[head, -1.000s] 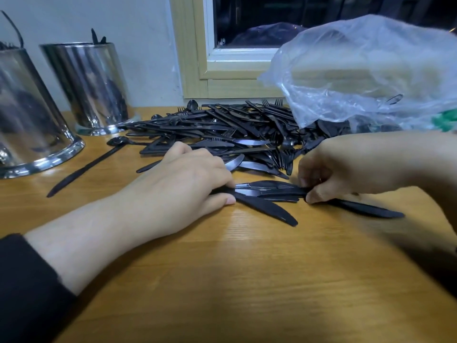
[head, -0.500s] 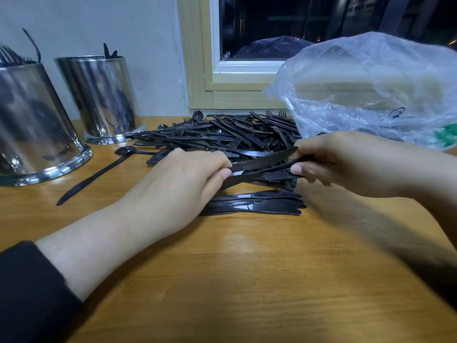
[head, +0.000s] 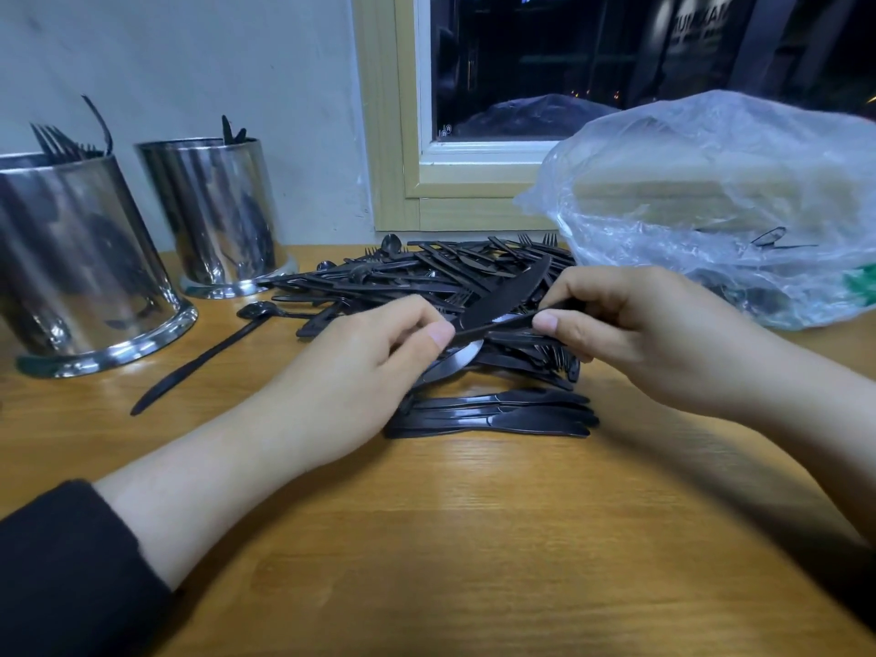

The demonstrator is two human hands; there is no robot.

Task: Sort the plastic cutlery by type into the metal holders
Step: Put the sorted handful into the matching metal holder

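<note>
A pile of black plastic cutlery (head: 426,272) lies on the wooden table below the window. My left hand (head: 351,372) and my right hand (head: 635,334) meet over its near edge, and both pinch black plastic knives (head: 502,296) lifted off the table, one blade angled up to the right. A small stack of knives (head: 497,414) lies flat just in front of my hands. Two metal holders stand at the left: the near one (head: 71,267) has forks in it, the far one (head: 213,215) shows black tips above its rim.
A lone black spoon (head: 199,360) lies between the holders and my left hand. A crumpled clear plastic bag (head: 720,201) sits at the right by the pile. The window frame (head: 403,135) and wall close off the back.
Both hands have lifted knives off the table and raised them over the pile's edge. The knife stack now lies uncovered in front of them. The view has tilted up.
</note>
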